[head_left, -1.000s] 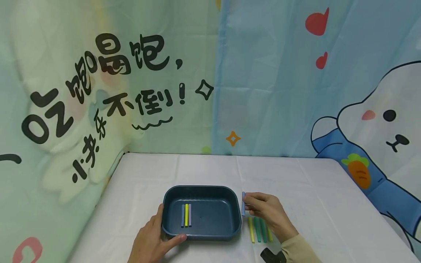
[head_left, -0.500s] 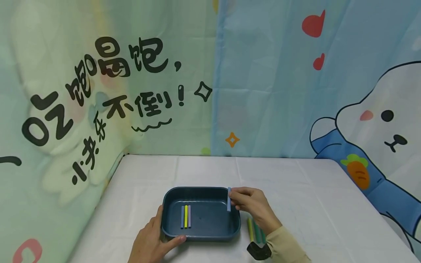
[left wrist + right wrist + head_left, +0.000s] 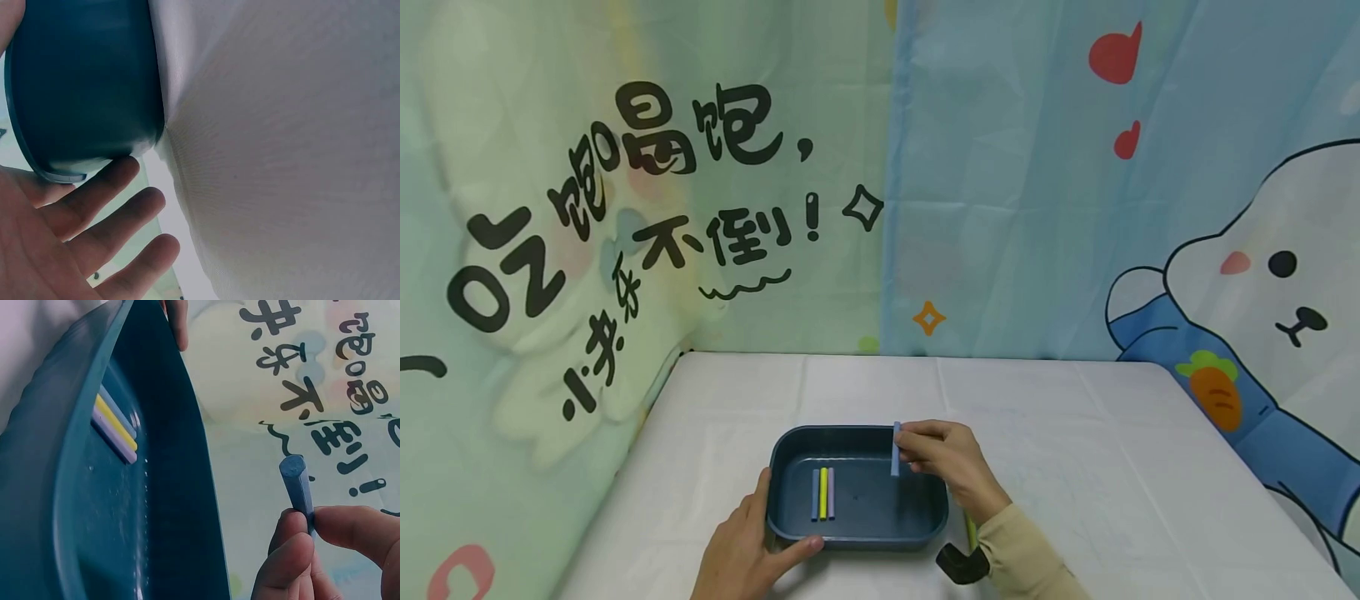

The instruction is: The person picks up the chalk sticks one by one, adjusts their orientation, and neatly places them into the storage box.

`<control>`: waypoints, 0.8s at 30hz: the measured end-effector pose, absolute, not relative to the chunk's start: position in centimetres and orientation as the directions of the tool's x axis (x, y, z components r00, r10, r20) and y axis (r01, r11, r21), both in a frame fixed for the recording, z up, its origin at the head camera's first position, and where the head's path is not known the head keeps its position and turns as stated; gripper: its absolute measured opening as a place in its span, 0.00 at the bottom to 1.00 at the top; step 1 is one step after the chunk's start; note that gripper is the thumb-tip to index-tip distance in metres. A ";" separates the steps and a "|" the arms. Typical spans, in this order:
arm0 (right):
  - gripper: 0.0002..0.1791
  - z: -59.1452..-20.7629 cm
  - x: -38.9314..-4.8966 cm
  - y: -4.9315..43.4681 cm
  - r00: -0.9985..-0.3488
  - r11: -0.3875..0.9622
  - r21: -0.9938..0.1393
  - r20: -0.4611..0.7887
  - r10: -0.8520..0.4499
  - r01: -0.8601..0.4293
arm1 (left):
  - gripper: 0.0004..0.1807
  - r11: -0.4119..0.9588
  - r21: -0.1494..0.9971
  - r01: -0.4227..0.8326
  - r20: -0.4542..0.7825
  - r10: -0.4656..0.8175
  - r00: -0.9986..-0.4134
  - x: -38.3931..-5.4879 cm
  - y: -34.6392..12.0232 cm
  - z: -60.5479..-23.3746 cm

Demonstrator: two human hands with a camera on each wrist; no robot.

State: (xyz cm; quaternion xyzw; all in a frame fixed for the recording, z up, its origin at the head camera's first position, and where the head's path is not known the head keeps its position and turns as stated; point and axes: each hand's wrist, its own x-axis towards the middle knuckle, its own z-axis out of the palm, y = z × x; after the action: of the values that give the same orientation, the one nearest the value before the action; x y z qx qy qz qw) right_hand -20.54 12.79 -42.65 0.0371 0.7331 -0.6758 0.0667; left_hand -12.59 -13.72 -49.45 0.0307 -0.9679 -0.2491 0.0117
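Note:
A dark blue rectangular tray (image 3: 865, 504) sits on the white table. Side by side at its left lie three chalk sticks: blue (image 3: 815, 496), yellow (image 3: 823, 493) and purple (image 3: 831, 493). My left hand (image 3: 747, 533) rests against the tray's left front corner, its thumb along the front wall; the left wrist view shows its fingers spread and nearly straight. Between thumb and fingertips my right hand (image 3: 946, 462) pinches another blue chalk stick (image 3: 297, 481). That stick stands roughly upright over the tray's right part, apart from the three others.
Right of the tray, a yellow chalk stick (image 3: 971, 532) shows partly on the table (image 3: 1075, 467); the right forearm hides what lies around it. A black device (image 3: 962, 564) is on the right wrist. A printed curtain (image 3: 805, 275) hangs behind the table.
My right hand has carried the blue chalk stick leftward, from beside the tray to over it. The green sticks on the table are now hidden behind the arm. The left hand stays put.

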 end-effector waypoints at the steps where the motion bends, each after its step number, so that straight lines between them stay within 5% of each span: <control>1: 0.19 -42.7 -20.6 12.6 -0.989 0.081 -0.986 -0.146 -0.037 0.143 | 0.72 0.874 0.483 -0.052 0.009 -0.064 -0.998 -12.6 -13.7 -49.5; 24: 0.17 -45.0 -20.9 8.8 -0.987 0.157 -0.979 -0.143 -0.071 0.130 | 0.72 0.866 0.497 -0.058 -0.022 -0.054 -0.998 -12.5 -13.9 -49.4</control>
State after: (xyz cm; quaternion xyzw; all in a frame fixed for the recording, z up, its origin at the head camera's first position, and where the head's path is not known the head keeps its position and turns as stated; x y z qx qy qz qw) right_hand -20.92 8.79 -45.04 0.0194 0.7566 -0.6490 0.0776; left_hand -12.51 -13.92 -49.40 0.0289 -0.9658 -0.2575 -0.0037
